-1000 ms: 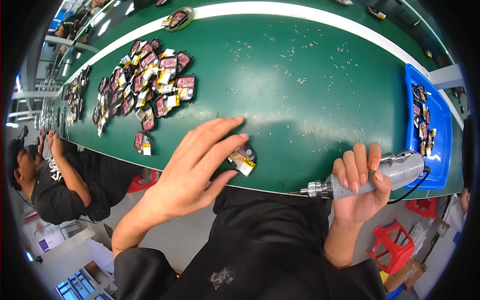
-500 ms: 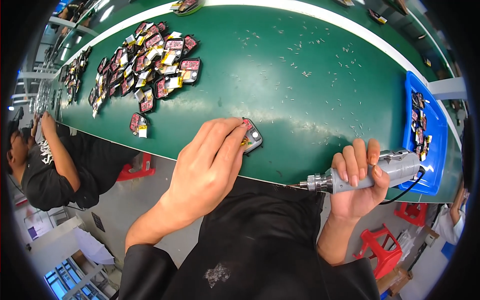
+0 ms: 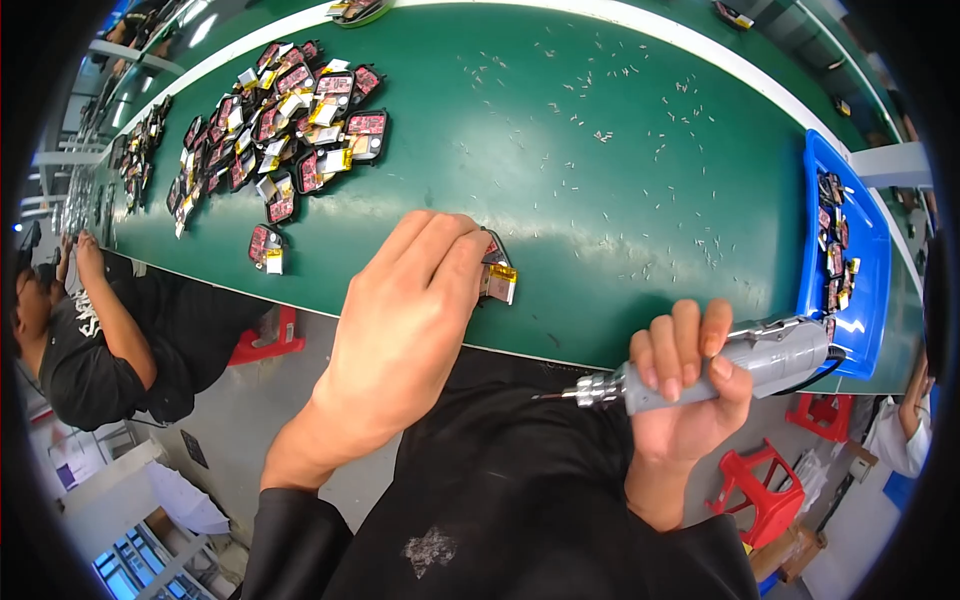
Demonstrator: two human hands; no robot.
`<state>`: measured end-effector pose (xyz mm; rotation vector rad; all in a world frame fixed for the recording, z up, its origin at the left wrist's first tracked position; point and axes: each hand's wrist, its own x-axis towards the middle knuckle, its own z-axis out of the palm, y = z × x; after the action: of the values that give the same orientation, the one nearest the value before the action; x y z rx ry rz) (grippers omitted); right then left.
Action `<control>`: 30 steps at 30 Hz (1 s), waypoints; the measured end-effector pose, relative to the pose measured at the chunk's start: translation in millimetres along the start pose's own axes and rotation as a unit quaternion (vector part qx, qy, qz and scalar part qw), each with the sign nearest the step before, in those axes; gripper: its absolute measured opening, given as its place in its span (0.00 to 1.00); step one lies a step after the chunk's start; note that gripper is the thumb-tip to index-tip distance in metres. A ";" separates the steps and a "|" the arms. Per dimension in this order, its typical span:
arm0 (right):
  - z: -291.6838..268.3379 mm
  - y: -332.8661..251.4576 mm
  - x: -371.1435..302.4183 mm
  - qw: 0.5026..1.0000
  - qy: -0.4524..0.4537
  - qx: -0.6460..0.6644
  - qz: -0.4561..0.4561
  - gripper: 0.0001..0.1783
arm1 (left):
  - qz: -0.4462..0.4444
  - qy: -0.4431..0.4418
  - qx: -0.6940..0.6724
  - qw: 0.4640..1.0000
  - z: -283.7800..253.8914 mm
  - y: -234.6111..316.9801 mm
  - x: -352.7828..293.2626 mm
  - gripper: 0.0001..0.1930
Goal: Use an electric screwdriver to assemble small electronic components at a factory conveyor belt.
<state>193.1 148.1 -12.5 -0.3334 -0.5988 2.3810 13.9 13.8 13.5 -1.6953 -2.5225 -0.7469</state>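
Observation:
My left hand (image 3: 405, 310) is closed at the table's near edge, its bent fingers on a small black electronic device (image 3: 497, 250). A red circuit board shows inside the device. A flat battery pouch with yellow tape (image 3: 500, 284) sticks out on its near side. The fingertips are partly hidden behind the hand. My right hand (image 3: 690, 385) is wrapped round a grey electric screwdriver (image 3: 775, 360). Its thin bit points left, over my dark clothing and apart from the device.
Opened devices with red boards and batteries form a pile (image 3: 290, 125) at the left; a single device (image 3: 266, 249) lies nearer. Tiny screws (image 3: 603, 136) are scattered across the green table (image 3: 600, 260). A blue tray (image 3: 812, 225) holds more devices. A co-worker (image 3: 110, 340) sits at the left.
The battery pouch now shows folded out on the near side of the device under my left hand. My right hand has moved left and slightly nearer with the screwdriver.

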 end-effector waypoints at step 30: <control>38.2 -27.8 7.9 0.980 -0.122 -0.152 -0.047 0.08 | 0.116 -0.022 -0.029 0.993 17.4 17.2 -39.9 0.21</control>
<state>187.4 159.5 33.7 -0.1386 -1.0737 2.2542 49.8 -9.0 -6.2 -1.9995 -2.2944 -0.7789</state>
